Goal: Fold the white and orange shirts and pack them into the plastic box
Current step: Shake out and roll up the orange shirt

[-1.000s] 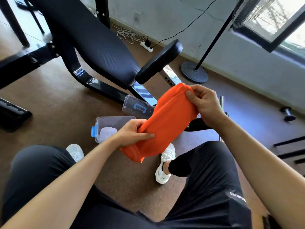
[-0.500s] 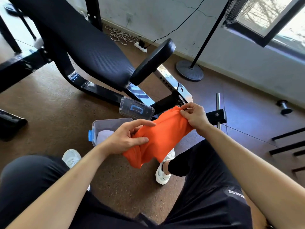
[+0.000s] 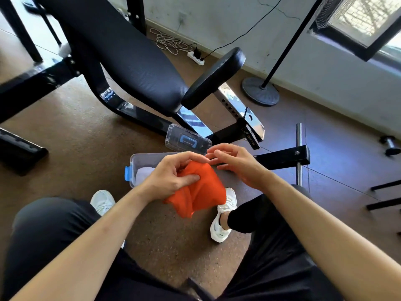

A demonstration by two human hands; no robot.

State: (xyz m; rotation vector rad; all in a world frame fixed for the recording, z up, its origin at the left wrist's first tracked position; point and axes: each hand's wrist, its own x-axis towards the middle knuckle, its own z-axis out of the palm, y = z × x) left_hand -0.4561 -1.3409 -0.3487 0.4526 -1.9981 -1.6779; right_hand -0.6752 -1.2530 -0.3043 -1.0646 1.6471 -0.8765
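The folded orange shirt (image 3: 200, 191) hangs in a bundle from my left hand (image 3: 171, 175), which grips its upper edge just above the floor. My right hand (image 3: 235, 162) hovers beside the bundle's top with its fingers spread and nothing in it. Behind my left hand stands the clear plastic box (image 3: 143, 158) with a blue clip, and the white shirt (image 3: 144, 173) lies inside it. Its clear lid (image 3: 187, 141) with a blue handle leans against the bench frame just beyond the box.
A black weight bench (image 3: 130, 59) fills the space behind the box. My white shoes (image 3: 223, 216) flank the shirt on the brown floor. A fan stand (image 3: 260, 91), a power strip (image 3: 195, 57) and a small dumbbell (image 3: 390, 145) lie near the wall.
The orange shirt came down from chest height and folded into a smaller bundle. My right hand let go of its top edge and opened. My left hand kept its hold.
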